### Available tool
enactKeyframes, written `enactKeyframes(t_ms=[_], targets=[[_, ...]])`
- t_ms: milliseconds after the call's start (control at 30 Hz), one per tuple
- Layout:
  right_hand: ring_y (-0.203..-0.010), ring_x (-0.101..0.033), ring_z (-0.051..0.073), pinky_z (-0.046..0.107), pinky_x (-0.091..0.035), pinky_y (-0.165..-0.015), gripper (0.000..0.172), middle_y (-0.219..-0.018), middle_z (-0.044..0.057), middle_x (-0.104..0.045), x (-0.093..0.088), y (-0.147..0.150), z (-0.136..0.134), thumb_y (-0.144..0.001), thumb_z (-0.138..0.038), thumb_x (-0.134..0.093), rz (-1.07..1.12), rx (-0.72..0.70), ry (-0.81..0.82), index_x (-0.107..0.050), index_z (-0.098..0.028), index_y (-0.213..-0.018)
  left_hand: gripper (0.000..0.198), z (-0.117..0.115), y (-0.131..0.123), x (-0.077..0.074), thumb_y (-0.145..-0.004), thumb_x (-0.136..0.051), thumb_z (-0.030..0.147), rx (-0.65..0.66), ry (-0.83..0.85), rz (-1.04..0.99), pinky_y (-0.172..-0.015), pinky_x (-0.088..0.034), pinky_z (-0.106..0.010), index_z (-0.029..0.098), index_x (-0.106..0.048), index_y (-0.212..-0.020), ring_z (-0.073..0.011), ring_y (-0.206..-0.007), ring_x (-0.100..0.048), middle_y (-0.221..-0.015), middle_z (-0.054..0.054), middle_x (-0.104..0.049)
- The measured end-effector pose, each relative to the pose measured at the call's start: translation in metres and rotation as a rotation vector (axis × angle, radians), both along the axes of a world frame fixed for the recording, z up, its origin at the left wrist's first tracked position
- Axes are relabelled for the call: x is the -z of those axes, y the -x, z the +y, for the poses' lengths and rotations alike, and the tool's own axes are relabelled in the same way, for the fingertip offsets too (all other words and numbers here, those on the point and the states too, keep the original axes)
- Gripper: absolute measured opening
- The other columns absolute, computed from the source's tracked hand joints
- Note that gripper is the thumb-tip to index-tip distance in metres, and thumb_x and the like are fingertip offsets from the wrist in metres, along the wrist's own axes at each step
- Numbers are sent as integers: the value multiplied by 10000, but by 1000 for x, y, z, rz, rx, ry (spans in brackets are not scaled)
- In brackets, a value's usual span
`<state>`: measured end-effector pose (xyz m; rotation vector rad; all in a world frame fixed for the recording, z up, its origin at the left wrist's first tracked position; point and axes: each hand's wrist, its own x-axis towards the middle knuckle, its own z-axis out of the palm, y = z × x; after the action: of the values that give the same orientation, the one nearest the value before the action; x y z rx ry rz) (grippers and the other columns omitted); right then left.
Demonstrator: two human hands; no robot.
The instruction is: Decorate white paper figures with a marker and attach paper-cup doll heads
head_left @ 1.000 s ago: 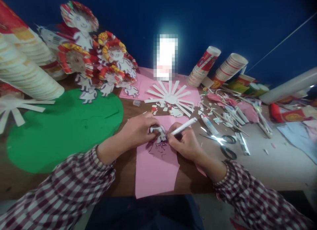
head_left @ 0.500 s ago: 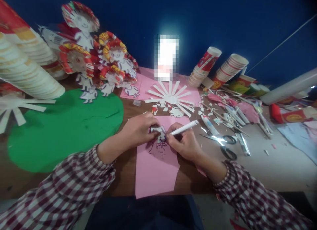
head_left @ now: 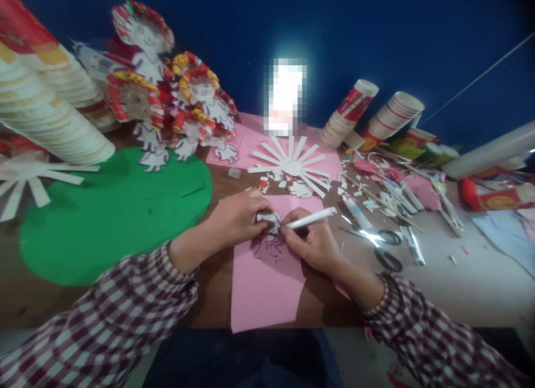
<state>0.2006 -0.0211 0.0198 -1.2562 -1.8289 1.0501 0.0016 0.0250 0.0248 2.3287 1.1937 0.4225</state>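
A small white paper cutout [head_left: 267, 216] is pinched in my left hand [head_left: 241, 216], its fingers closed over the left side of the piece. My right hand [head_left: 314, 242] grips a white marker pen [head_left: 312, 217], its tip end down at the cutout's right edge. Both hands are over a pink paper sheet [head_left: 267, 296] that bears dark pen strokes just below the cutout. Fingers hide part of the cutout and the pen tip. Beyond the hands lies a cup cut into white spread strips [head_left: 291, 165], with paper scraps in front of it.
A green round sheet [head_left: 112, 221] and paper-cup figures [head_left: 146, 39] are on the left, beside tall cup stacks [head_left: 54, 109]. Scissors [head_left: 378, 243], a glue tube [head_left: 356, 211] and scraps lie to the right. More cup stacks [head_left: 393, 120] stand at the back right by the blue wall [head_left: 376, 37].
The whole view has shifted slightly, so things appear a little further right. Both hands keep their hold on the cutout and the marker, almost unmoved over the pink sheet.
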Motion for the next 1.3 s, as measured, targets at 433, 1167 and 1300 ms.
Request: enactKeyframes(t_ms=[433, 1167, 1300], targets=[[-570, -507, 101, 212, -412, -543, 70, -655, -21, -577, -1, 0, 0, -849, -218, -588, -48, -14, -60, -576, -181, -790, 189, 0, 0, 1, -793, -675, 233, -5, 3, 17, -695, -421, -259, 225, -701, -980, -163, -837, -579, -943, -27, -592], [-529, -488, 94, 197, -400, -474, 44, -636, -31, -551, -8, 1, -2, -781, -166, -582, 111, 48, 6, -562, -192, -810, 149, 1, 0, 5, -845, -631, 327, 12, -62, -1, -660, -393, -252, 240, -705, -941, -158, -828, -574, -901, -19, -607], [-555, -519, 101, 203, -430, -496, 57, -657, -24, -570, -15, 5, -4, -765, -159, -571, 129, 89, -24, -569, -195, -810, 147, 0, 1, 5, -859, -611, 334, 18, -68, -8, -657, -400, -253, 236, -699, -923, -160, -837, -578, -906, -21, -611]])
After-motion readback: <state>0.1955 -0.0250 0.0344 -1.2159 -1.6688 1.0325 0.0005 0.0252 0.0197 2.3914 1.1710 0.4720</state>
